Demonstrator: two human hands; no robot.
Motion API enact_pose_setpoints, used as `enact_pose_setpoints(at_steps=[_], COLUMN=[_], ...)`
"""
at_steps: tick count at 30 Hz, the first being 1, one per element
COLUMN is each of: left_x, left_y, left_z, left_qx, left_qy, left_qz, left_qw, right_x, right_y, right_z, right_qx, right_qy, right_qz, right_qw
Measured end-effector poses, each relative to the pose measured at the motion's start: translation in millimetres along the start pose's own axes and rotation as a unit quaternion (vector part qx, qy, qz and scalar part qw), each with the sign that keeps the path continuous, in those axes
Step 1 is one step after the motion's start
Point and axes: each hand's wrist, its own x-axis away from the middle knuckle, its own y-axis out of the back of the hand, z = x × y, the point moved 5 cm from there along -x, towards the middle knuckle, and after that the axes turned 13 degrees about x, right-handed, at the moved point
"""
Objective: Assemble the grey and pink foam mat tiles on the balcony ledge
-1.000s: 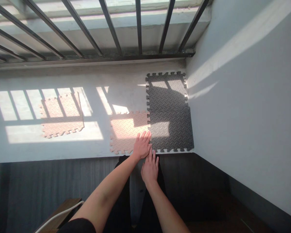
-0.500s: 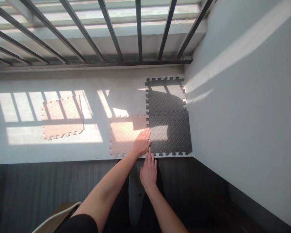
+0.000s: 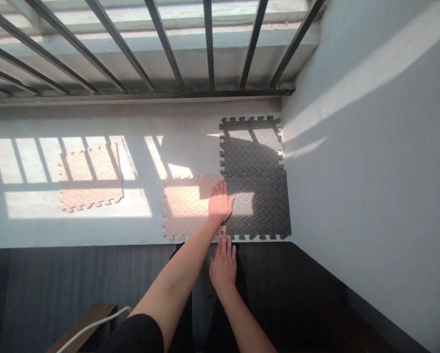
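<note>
A pink foam puzzle mat (image 3: pixel 185 206) lies on the white ledge, joined at its right edge to a dark grey mat (image 3: pixel 264 206). A second grey mat (image 3: pixel 249 144) sits behind that one, against the wall. My left hand (image 3: pixel 220 203) lies flat and open on the seam between the pink and grey mats. My right hand (image 3: pixel 223 262) is open with fingers straight, its fingertips touching the ledge's front edge at the seam. Another pink mat (image 3: pixel 91 176) lies loose at the left in sunlight.
The white ledge (image 3: pixel 39 225) ends at black window bars (image 3: pixel 208 44) behind and a white wall (image 3: pixel 370 171) at the right. Below the ledge is a dark panel. A wooden piece with a white cable (image 3: pixel 91 323) shows at the bottom left.
My left hand has slid farther along the seam, away from the front edge. My right hand has stayed near the ledge's front edge.
</note>
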Motion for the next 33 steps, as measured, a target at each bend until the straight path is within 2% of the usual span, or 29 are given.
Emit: enact_pose_setpoints(at_steps=[3,6,10,12,14,16,18,20,22,24,26,28,30,33], left_x=[-17.2,-22.8,-21.0,-17.4,-11.7,-3.0,10.5,29.5,53.3,80.4,108.8,135.2,154.1,163.9], left_y=[3.5,3.4,7.0,18.4,43.0,81.2,130.7,187.2,245.3,299.1,344.1,376.0,394.2,404.2], left_z=[1.4,0.0,0.0,6.1,23.6,58.2,108.8,169.5,234.1,299.0,359.6,413.7,456.6,493.5], left_qx=[0.007,0.017,0.036,0.048,0.073,0.114,0.150,0.153,0.115,0.063,0.040,0.040,0.047,0.067], left_qy=[0.001,-0.016,-0.016,-0.018,-0.016,0.013,0.056,0.098,0.144,0.210,0.278,0.366,0.454,0.536], left_qz=[-0.014,-0.021,0.017,0.039,0.018,-0.048,-0.139,-0.227,-0.293,-0.337,-0.380,-0.412,-0.410,-0.375], left_qw=[1.000,1.000,0.999,0.998,0.997,0.992,0.977,0.957,0.938,0.916,0.881,0.834,0.790,0.753], right_x=[0.0,0.0,0.0,-0.2,-0.9,-2.5,-5.2,-8.7,-12.3,-15.3,-17.9,-20.2,-22.4,-25.6], right_y=[-0.5,1.4,7.4,12.3,18.4,24.8,30.2,33.1,32.3,27.8,20.6,12.0,3.4,-7.7], right_z=[-0.6,-0.1,2.2,3.4,5.0,7.3,10.7,14.7,18.9,22.5,25.0,25.0,23.2,20.7], right_qx=[-0.002,0.006,0.024,0.040,0.062,0.087,0.114,0.140,0.164,0.188,0.209,0.220,0.217,0.199], right_qy=[0.001,0.004,0.005,0.000,-0.005,-0.007,-0.008,-0.013,-0.020,-0.026,-0.027,-0.034,-0.044,-0.053], right_qz=[-0.001,0.005,0.018,0.018,0.018,0.017,0.016,0.015,0.011,0.003,-0.010,-0.026,-0.042,-0.060], right_qw=[1.000,1.000,1.000,0.999,0.998,0.996,0.993,0.990,0.986,0.982,0.977,0.975,0.974,0.977])
